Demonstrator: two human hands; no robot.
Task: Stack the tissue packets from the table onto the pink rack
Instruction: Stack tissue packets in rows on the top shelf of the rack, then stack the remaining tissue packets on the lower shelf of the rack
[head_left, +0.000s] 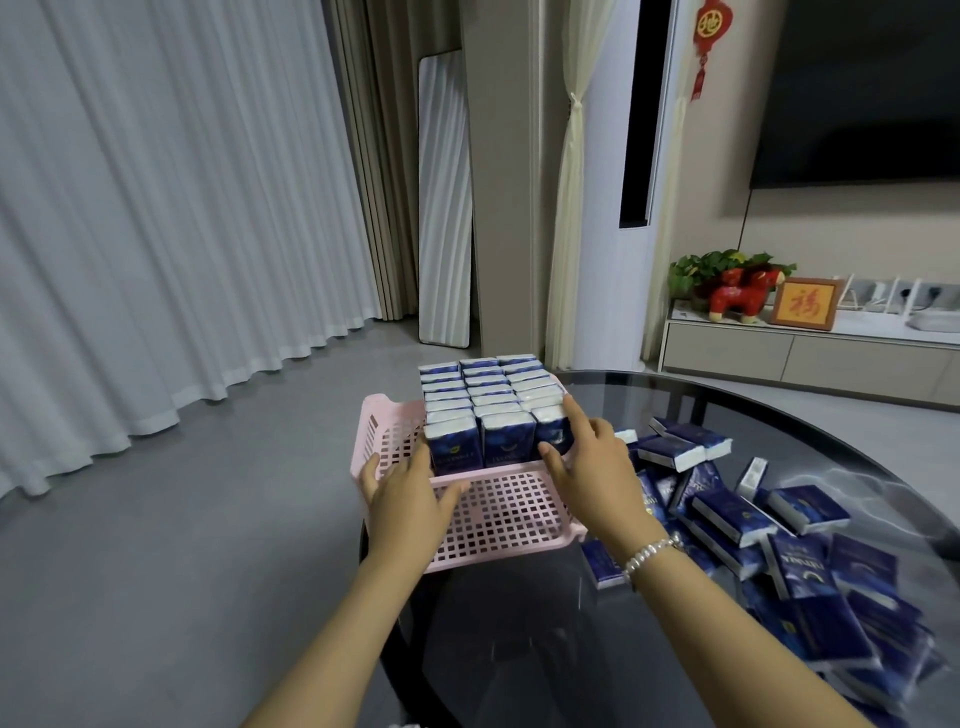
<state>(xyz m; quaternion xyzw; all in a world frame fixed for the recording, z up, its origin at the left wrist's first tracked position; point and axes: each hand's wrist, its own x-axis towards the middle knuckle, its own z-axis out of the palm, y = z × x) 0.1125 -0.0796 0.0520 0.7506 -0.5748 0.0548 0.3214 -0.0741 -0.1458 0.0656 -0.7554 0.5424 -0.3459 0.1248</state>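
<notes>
At the table's (675, 400) left edge sat the pink rack (498, 519), its far half filled with upright tissue packets (488, 410) in three rows. The left hand (410, 499) lay flat on the rack's near rail, fingers straight; the right hand (592, 467) — forefinger and thumb extended — touched the rightmost front packet. Loose packets (779, 545) lay heaped toward the right edge.
</notes>
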